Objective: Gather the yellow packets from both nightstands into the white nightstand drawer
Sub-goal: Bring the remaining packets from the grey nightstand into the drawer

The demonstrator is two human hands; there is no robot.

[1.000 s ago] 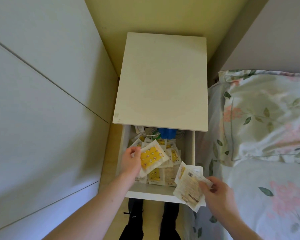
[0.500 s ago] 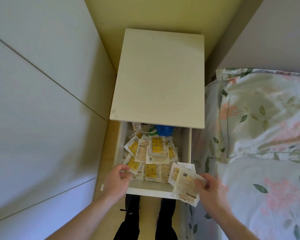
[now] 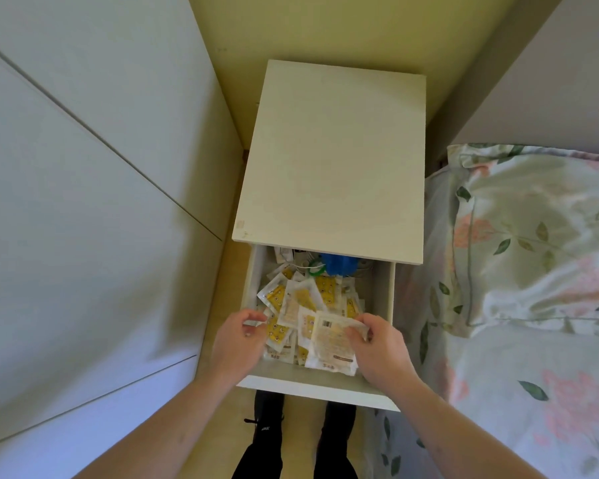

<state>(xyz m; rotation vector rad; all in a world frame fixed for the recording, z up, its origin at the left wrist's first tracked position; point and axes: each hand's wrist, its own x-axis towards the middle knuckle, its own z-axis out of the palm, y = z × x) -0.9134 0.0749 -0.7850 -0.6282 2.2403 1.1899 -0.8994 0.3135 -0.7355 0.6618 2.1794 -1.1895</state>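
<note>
The white nightstand [image 3: 332,160] has its drawer [image 3: 312,385] pulled open toward me. Several yellow packets [image 3: 305,295] lie heaped inside it. My right hand [image 3: 381,347] pinches a small stack of packets [image 3: 331,344] by its upper right corner, printed backs up, low over the drawer's front right part. My left hand [image 3: 236,344] hovers over the drawer's front left corner, fingers loosely curled, holding nothing that I can see, its fingertips close to the edge of the heap.
A blue object [image 3: 339,264] and a green ring [image 3: 317,270] sit at the back of the drawer, partly under the nightstand top. A bed with a floral pillow [image 3: 540,236] is on the right, white wardrobe doors [image 3: 83,202] on the left. My feet [image 3: 267,433] stand below the drawer.
My left hand dropped its yellow packet into the drawer and came back to the front left corner. My right hand carried its stack from outside the drawer's right front to above the heap.
</note>
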